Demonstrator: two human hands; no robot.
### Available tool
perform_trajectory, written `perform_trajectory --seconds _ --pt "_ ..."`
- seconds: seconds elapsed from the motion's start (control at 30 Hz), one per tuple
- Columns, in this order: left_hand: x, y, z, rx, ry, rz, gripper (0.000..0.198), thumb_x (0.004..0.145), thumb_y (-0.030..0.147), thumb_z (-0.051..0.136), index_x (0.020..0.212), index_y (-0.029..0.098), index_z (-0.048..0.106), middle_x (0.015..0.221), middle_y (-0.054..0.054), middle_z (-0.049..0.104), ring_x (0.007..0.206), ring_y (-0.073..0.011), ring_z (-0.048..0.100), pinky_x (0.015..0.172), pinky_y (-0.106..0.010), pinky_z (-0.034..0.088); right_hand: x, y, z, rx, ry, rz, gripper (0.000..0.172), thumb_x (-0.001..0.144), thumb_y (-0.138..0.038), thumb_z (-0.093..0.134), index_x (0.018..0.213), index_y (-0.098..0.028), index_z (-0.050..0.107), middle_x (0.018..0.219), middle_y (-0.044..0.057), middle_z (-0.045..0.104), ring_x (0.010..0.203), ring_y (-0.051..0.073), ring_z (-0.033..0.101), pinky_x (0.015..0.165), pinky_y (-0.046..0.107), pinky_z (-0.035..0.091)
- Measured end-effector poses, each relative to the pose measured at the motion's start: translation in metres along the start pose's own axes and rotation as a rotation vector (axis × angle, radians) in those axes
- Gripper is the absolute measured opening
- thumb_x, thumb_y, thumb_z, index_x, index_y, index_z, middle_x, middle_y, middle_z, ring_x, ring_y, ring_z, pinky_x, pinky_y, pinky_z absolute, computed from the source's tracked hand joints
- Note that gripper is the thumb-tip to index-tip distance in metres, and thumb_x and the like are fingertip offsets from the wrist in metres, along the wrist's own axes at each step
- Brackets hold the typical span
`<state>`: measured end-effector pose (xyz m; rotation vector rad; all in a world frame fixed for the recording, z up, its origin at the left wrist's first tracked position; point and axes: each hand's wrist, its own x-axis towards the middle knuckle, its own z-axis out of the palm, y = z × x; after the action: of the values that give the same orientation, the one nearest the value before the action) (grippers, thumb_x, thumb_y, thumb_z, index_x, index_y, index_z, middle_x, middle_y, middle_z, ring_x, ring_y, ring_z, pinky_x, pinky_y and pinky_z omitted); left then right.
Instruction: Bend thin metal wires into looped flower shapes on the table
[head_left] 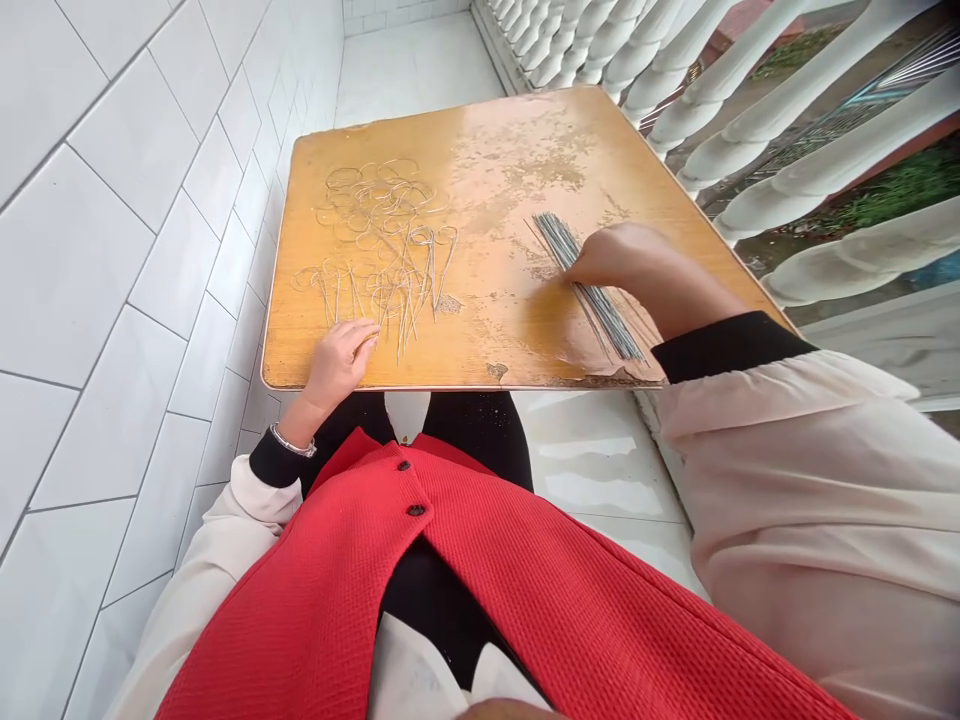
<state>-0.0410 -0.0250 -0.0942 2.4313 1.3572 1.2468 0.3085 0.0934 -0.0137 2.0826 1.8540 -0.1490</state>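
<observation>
My left hand [337, 368]: loosely open, empty, at the near edge of the wooden board [480, 170], just beside the bent wire loops [379, 235] | my right hand [615, 262]: curled over the straight wire bundle [600, 310], grip unclear | bundle: near the board's right edge

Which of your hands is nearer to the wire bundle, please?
Right: the right hand lies on the wire bundle; the left hand rests farther off, by the bent wire loops.

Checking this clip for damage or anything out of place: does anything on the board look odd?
Yes. The yellow laminate board looks worn: its finish is flaked and blotchy across the middle and right, and its front edge is chipped. The looped wires also lie in a loose, overlapping tangle.
</observation>
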Motion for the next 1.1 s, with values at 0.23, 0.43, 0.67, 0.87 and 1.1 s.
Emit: perform_trajectory --seconds 0.23,0.43,0.67,0.87,1.1 --pt "0.001 -0.002 0.003 0.006 0.038 0.039 0.021 0.096 0.018 0.057 0.104 0.013 0.076 0.106 -0.012 0.08 0.102 -0.0215 0.076 0.093 -0.039 0.062 0.004 0.003 0.005 -0.021 -0.002 -0.026 0.046 0.093 -0.029 0.053 0.117 0.006 0.071 0.119 0.031 0.067 0.111 0.036 0.064 0.071 0.037 0.04" --pt "0.001 -0.005 0.004 -0.011 -0.021 -0.012 0.022 0.097 0.02 0.055 0.106 0.017 0.075 0.11 -0.01 0.08 0.107 -0.0206 0.074 0.097 -0.04 0.06 -0.002 0.003 -0.005 0.016 0.07 -0.021 0.035 0.093 -0.023 0.052 0.107 0.0 0.074 0.116 0.027 0.07 0.111 0.035 0.065 0.073 0.036 0.044" --pt "0.001 -0.005 0.002 -0.014 0.0 0.008 0.02 0.096 0.019 0.057 0.105 0.015 0.075 0.107 -0.011 0.08 0.103 -0.0207 0.075 0.095 -0.038 0.061 -0.04 -0.003 -0.031 0.59 0.032 0.142 0.025 0.091 -0.008 0.053 0.067 -0.015 0.058 0.073 0.01 0.067 0.063 0.011 0.06 0.061 0.028 0.041" --pt "-0.001 -0.007 0.002 -0.017 -0.034 -0.019 0.021 0.096 0.019 0.056 0.105 0.017 0.075 0.109 -0.01 0.08 0.106 -0.0206 0.075 0.097 -0.04 0.061 -0.049 -0.003 -0.026 0.777 0.096 0.246 0.024 0.091 -0.01 0.057 0.069 -0.018 0.054 0.069 0.004 0.059 0.056 0.01 0.05 0.055 0.033 0.031" --pt "-0.001 -0.003 -0.002 -0.014 -0.061 -0.044 0.022 0.097 0.021 0.056 0.106 0.017 0.075 0.111 -0.011 0.079 0.107 -0.0208 0.074 0.097 -0.04 0.06 -0.056 -0.001 -0.019 0.671 0.168 0.187 0.022 0.087 -0.007 0.062 0.068 -0.018 0.059 0.059 0.004 0.058 0.066 0.013 0.056 0.068 0.029 0.043"
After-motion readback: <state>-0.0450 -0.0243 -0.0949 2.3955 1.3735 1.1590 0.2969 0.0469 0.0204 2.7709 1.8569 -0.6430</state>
